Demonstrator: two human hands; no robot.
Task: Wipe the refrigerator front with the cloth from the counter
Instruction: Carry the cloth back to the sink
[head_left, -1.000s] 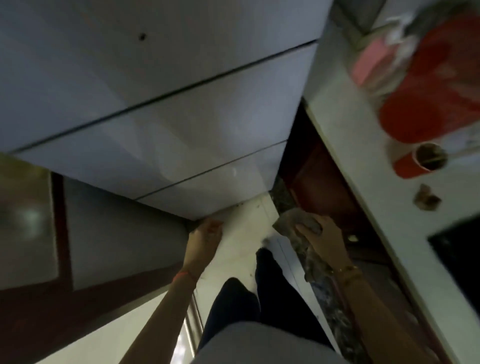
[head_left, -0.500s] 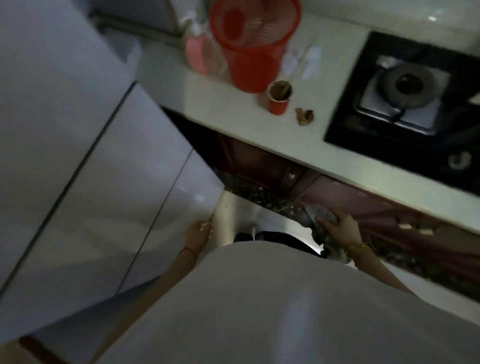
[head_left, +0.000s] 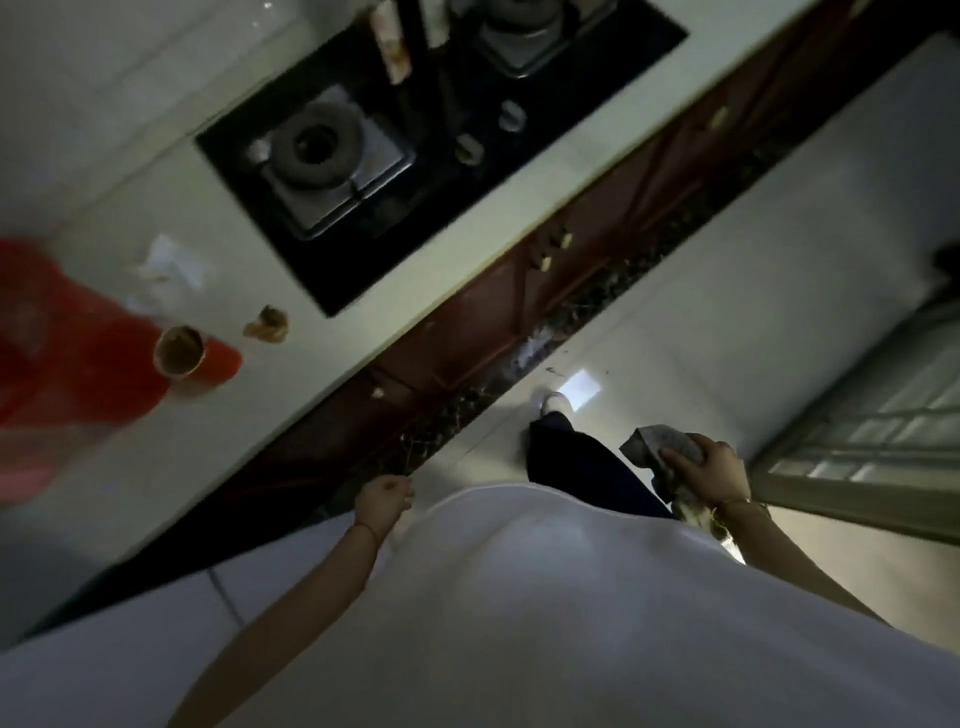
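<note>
A crumpled grey cloth (head_left: 658, 448) is gripped in my right hand (head_left: 711, 467), held low at my right side over the pale floor. My left hand (head_left: 383, 501) hangs empty with its fingers loosely curled, near the dark base of the counter. The refrigerator is out of view. My white shirt fills the lower part of the view.
The pale counter (head_left: 441, 254) runs diagonally, carrying a black gas hob (head_left: 415, 140), a red basket (head_left: 57, 338), a small red cup (head_left: 187, 356) and a brown scrap (head_left: 267, 325). Dark red cabinet doors (head_left: 571, 275) lie below. A glazed door (head_left: 872, 431) stands at right.
The view has swung away from the refrigerator to the counter and hob. My left hand has come off the refrigerator's lower edge. The cloth stays in my right hand.
</note>
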